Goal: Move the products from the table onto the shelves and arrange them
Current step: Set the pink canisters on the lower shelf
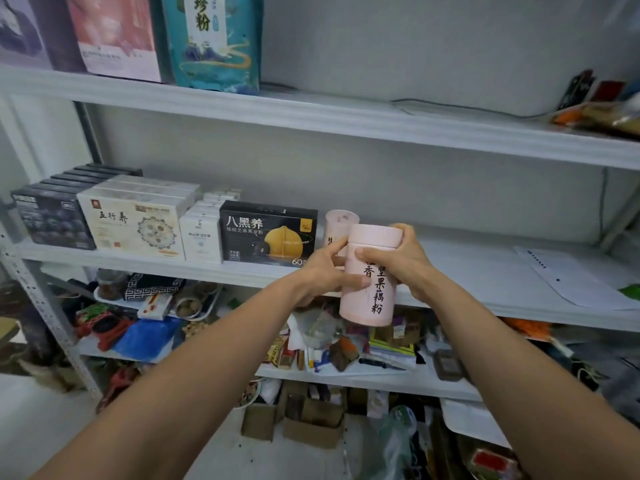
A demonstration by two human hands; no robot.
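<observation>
Both hands on one pink can [358, 306], held in the air just right of the black box [268, 235] and in front of it, near the shelf [467, 271] edge. Can roughly upright, slight tilt, base hanging below the shelf board, not resting on it. Black lettering runs down its front.

Left hand [329, 268] grips the can's left side, thumb on the front. Right hand [405, 261] wraps the upper right side near the lid, thumb across the front.

Second pink can [337, 220] stands on the shelf just right of the black box, partly hidden behind the held one; can't tell if the two touch.

Left of the black box, same shelf: small white boxes [202, 237] touching it, then cream boxes [135, 223], then dark boxes [52, 220]. Far right of the black box: paper sheet [571, 278] lying flat. One shelf above it, to the left: teal bag [213, 43]
</observation>
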